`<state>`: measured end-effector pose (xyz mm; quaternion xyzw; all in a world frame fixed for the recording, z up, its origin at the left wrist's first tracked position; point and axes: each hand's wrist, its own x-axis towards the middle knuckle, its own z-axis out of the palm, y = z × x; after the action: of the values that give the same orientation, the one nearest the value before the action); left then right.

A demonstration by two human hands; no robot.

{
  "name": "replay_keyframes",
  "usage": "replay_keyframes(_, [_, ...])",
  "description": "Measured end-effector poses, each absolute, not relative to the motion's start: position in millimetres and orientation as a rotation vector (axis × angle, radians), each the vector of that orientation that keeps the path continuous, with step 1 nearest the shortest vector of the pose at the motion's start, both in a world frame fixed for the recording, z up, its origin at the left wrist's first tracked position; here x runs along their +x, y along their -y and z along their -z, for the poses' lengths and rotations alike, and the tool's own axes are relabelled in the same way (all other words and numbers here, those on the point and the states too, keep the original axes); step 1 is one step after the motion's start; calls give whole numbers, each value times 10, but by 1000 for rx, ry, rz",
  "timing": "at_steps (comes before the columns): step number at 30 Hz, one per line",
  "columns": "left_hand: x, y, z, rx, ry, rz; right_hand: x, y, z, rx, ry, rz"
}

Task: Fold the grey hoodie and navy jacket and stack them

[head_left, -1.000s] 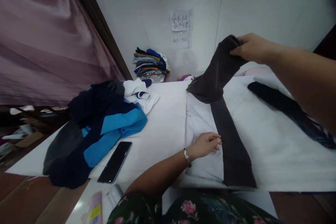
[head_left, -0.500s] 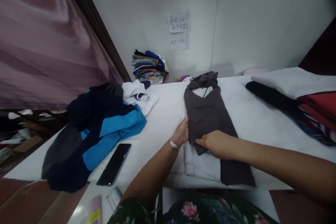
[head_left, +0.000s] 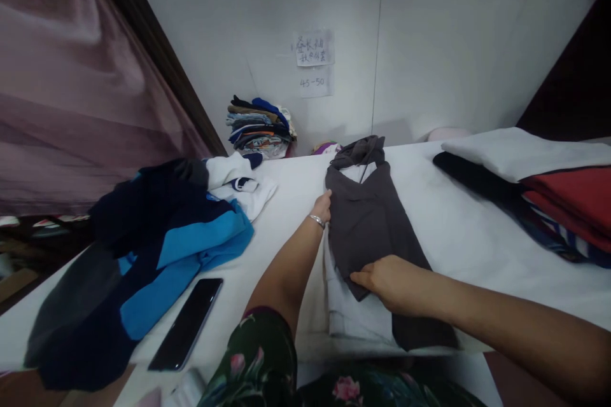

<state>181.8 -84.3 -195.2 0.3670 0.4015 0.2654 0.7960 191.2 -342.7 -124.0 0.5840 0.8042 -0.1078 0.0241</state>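
A dark grey-brown hooded garment (head_left: pixel 360 216) lies partly folded on the white table, its hood at the far end and its pale lining showing near the front. My left hand (head_left: pixel 322 206) grips its left edge, below the hood. Closer to me, my right hand (head_left: pixel 392 283) pinches the lower end of a folded-over section, probably a sleeve. The fingertips of both hands are partly hidden by the fabric or by the hand itself.
At left lies a heap of navy, blue and white clothes (head_left: pixel 167 248), with a phone (head_left: pixel 187 324) in front. A folded stack (head_left: pixel 260 127) stands by the wall. More folded clothes (head_left: pixel 568 197) lie at right. The white table's (head_left: pixel 286 241) front edge is near me.
My left hand has slid up the garment's left edge toward the hood. My right hand stays at the folded section's lower end. The camera view has shifted a little.
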Motion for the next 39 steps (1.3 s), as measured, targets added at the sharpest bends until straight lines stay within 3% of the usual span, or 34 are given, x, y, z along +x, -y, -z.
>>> replay_keyframes(7, [2039, 831, 2140, 1105, -998, -628, 1795, 3474, 1488, 1820, -2452, 444])
replay_keyframes(14, [1555, 743, 2180, 1340, -1090, -721, 1872, 3584, 1739, 1941, -2574, 624])
replay_keyframes(18, [1062, 958, 2114, 1491, -1033, -748, 2127, 3541, 1842, 2288, -2542, 1294])
replay_keyframes(22, [477, 1539, 1989, 1708, -822, -771, 2386, 3503, 1835, 2723, -1883, 2194])
replay_keyframes(26, [4, 2235, 1878, 2088, -465, -566, 2511, 3521, 1668, 2897, -1558, 2629])
replay_keyframes(30, [-118, 2629, 1906, 2303, -128, -339, 2512, 3544, 1449, 2931, -1679, 2486])
replay_keyframes(39, [245, 2968, 1932, 2245, -491, -626, 2466, 3590, 1075, 2696, -2598, 1460])
